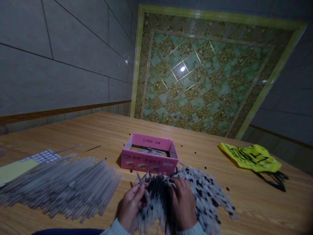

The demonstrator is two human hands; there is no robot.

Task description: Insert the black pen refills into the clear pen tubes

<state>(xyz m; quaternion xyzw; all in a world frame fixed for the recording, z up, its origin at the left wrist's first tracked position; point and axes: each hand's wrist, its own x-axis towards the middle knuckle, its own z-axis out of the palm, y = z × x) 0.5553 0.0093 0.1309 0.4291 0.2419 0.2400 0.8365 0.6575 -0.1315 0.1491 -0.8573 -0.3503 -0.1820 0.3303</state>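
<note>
My left hand [130,205] is closed in a pinch on a thin pen-like stick [143,187] that points up and away. My right hand [182,204] lies curled on a pile of black-and-white pen parts [207,192] near the table's front edge; what its fingers grip is hidden. A big heap of pale thin tubes [63,186] lies to the left of my left hand. Just beyond both hands stands an open pink cardboard box [149,161] with a few sticks inside.
The wooden table [102,130] carries a yellow plastic bag [251,156] with black scissors [274,179] at the right, and a yellow sheet [13,169] and a gridded card [44,156] at the left. Small black bits [195,152] lie scattered behind the box.
</note>
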